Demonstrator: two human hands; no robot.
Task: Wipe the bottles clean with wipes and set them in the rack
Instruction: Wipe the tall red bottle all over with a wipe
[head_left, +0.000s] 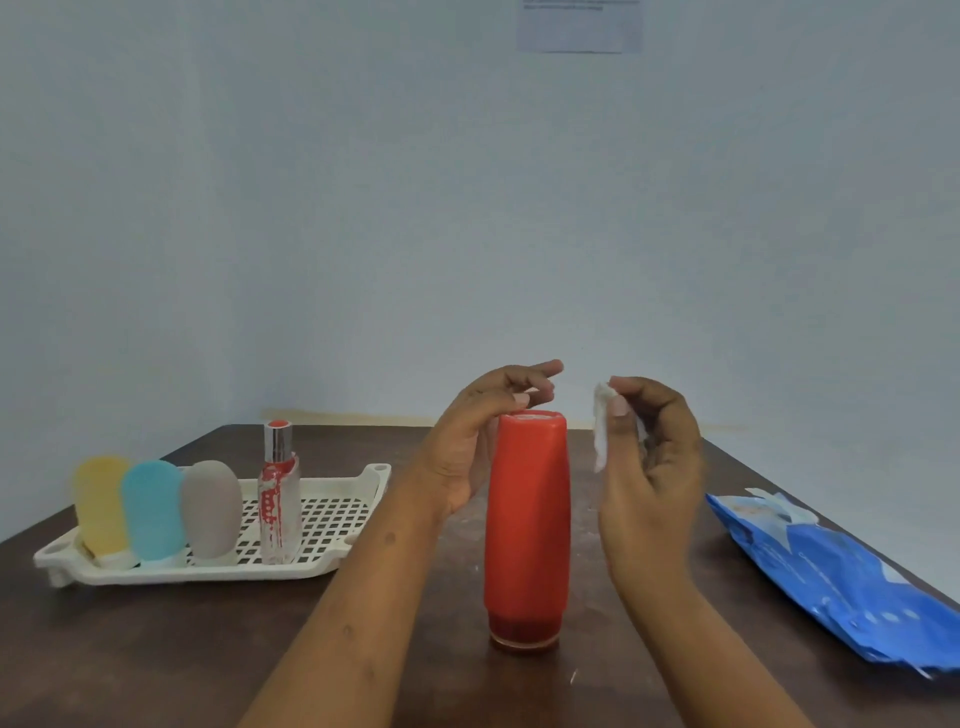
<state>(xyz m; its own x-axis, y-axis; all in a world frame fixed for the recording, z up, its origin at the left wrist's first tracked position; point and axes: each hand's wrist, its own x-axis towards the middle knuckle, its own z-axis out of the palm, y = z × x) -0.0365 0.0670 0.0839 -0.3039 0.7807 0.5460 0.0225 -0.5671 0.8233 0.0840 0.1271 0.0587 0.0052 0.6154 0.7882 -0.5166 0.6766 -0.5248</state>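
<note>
A tall red bottle (527, 525) stands cap-down on the dark table, in the middle. My left hand (478, 441) is at its upper left, the thumb touching the top edge and the fingers loosely spread above it. To the right of the bottle top, my right hand (649, 452) pinches a small white wipe (601, 426) between thumb and fingers, a short gap away from the bottle. The white perforated rack (332, 514) lies at the left. In it stand a yellow bottle (100, 504), a blue bottle (153, 509), a grey bottle (210, 506) and a clear spray bottle (279, 499) with red smears.
A blue pack of wipes (841, 577) lies at the table's right edge. The brown table (208, 649) ends at a pale wall behind. A paper sheet (579, 26) hangs high on the wall.
</note>
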